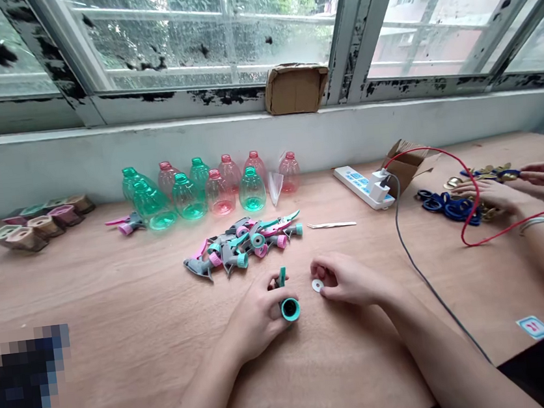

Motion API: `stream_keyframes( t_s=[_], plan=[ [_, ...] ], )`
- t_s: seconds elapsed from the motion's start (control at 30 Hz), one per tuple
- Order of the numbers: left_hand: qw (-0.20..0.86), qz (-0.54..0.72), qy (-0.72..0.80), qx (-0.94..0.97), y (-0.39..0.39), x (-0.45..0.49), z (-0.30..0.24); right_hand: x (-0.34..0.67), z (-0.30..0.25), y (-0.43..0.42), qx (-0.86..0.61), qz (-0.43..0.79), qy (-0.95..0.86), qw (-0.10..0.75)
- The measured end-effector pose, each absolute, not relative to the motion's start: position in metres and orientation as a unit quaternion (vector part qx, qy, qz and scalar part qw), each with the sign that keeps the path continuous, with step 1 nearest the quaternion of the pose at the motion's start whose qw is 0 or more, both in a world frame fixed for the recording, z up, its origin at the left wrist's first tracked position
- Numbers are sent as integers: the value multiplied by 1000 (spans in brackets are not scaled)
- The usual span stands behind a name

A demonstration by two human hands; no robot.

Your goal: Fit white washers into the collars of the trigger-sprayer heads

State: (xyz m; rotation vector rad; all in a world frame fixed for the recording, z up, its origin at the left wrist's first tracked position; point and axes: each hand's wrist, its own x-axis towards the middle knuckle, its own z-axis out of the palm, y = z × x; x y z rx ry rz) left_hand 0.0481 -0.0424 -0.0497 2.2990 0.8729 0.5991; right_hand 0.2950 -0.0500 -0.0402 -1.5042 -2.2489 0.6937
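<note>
My left hand (265,313) is closed around a spray bottle trigger head (290,309); its teal screw collar faces me with the dark opening showing. Between the fingertips of my right hand (347,278) is a small white washer (317,285), held a short way right of the collar. Beyond both hands lies a pile of grey, pink and teal trigger heads (244,243). Behind the pile stand several clear green bottles (189,199) and pink bottles (220,195) with open necks.
A thin white stick (332,224) lies right of the pile. A power strip (363,187) with a grey cable (420,272) and a red cord (469,234) are further right. There, another person's hands (492,195) handle blue-handled scissors (456,208). Small cups (43,225) stand far left.
</note>
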Motion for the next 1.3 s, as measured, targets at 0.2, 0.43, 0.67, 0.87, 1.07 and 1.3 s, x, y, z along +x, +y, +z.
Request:
stream_keyframes(
  t_s=[0.2, 0.43, 0.67, 0.87, 1.07, 1.3],
  plan=[
    [301, 229, 324, 867, -42, 48, -51, 295, -38, -52, -513, 250, -808, 147],
    [300, 229, 328, 866, -41, 49, -51, 299, -38, -52, -524, 268, -795, 145],
    [294, 228, 330, 867, -41, 50, -49, 297, -46, -49, -515, 329, -764, 208],
    [263, 242, 366, 860, -41, 53, -48, 285, -53, -48, -498, 434, -668, 342],
    [249, 251, 369, 860, -43, 55, -46, 261, -44, -56, -389, 555, -570, 464],
    [252, 257, 358, 861, -43, 55, -50, 249, -52, -59, -395, 494, -632, 447]
  ],
)
